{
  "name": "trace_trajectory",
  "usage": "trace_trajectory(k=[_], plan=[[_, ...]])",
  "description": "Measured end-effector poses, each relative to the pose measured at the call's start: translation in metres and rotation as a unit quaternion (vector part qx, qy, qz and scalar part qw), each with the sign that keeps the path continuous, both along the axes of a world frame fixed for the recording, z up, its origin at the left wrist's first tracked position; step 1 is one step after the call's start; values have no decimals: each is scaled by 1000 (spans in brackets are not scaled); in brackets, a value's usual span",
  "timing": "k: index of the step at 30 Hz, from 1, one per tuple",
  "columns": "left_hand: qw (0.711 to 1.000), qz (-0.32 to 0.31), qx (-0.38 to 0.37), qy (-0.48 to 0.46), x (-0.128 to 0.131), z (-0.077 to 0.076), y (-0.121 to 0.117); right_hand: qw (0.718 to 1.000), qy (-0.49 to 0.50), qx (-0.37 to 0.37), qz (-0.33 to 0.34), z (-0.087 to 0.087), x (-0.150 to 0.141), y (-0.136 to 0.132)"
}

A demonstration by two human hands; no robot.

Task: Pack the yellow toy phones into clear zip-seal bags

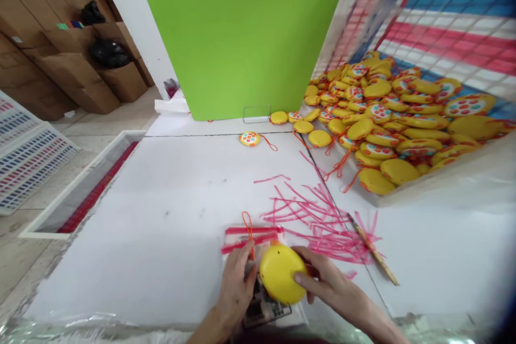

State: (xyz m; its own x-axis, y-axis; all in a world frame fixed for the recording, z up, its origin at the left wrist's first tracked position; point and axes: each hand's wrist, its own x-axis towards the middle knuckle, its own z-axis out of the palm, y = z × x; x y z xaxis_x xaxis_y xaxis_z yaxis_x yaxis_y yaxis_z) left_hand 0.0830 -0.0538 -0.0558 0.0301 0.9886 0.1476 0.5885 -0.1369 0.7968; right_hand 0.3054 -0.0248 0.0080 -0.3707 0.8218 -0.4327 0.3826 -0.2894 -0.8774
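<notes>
My right hand (pixel 328 282) grips a round yellow toy (pixel 280 274), back side up, at the near edge of the white table (pixel 161 215). An orange cord (pixel 248 228) runs from the toy. My left hand (pixel 237 290) pinches a clear plastic bag (pixel 253 239) with a red zip strip, lying under the toy. A printed card (pixel 268 309) shows inside the bag below the toy.
Several loose pink strips (pixel 318 215) lie right of the bag, with a wooden stick (pixel 377 252) beside them. A big heap of yellow toys (pixel 395 118) fills the right back. One toy (pixel 250 138) lies alone before a green board (pixel 242 32). Cardboard boxes (pixel 72 64) stand left.
</notes>
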Motion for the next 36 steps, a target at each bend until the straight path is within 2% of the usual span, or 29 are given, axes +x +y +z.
trace_trajectory(k=[2, 4, 6, 8, 10, 12, 15, 18, 21, 22, 24, 26, 27, 28, 30, 33, 36], plan=[[999, -35, 23, 15, 0, -2, 3, 999, -3, -20, 38, 10, 1, -2], [997, -62, 40, 26, 1, -3, 6, 996, 57, -48, 51, 19, -5, -2], [995, -77, 58, 33, 3, -3, 8, 986, 149, -76, 8, 24, -19, 0], [992, -89, 79, 44, 5, -2, 9, 977, 192, -74, -62, 25, -36, 5], [987, -101, 107, 71, 6, 0, 9, 985, 141, -20, -94, 21, -51, 9], [977, -112, 146, 112, 5, 4, 7, 995, 44, 76, -53, 15, -59, 12], [958, -126, 195, 165, 3, 15, 1, 977, -66, 203, 23, 6, -56, 11], [959, -121, 191, 171, -2, 30, -4, 959, -118, 252, 52, -1, -46, 7], [966, -113, 198, 121, -15, 44, -7, 952, -136, 264, 71, -3, -39, 4], [971, -92, 198, 97, -21, 47, -7, 952, -137, 262, 76, -2, -38, 4], [988, -8, 149, 44, -35, 53, -8, 954, -135, 254, 81, 2, -36, 4], [996, 81, 25, -21, -45, 56, -7, 956, -130, 251, 80, 6, -35, 5], [991, 107, -48, -59, -46, 56, -6, 956, -126, 252, 80, 8, -35, 5], [983, 111, -112, -97, -46, 56, -4, 956, -122, 255, 82, 10, -35, 5], [967, 69, -185, -162, -38, 53, 1, 953, -121, 263, 90, 13, -34, 6], [960, 16, -200, -195, -21, 50, 9, 937, -162, 291, 107, 18, -34, 7], [962, 24, -185, -202, -12, 53, 17, 908, -225, 313, 161, 26, -34, 10]])
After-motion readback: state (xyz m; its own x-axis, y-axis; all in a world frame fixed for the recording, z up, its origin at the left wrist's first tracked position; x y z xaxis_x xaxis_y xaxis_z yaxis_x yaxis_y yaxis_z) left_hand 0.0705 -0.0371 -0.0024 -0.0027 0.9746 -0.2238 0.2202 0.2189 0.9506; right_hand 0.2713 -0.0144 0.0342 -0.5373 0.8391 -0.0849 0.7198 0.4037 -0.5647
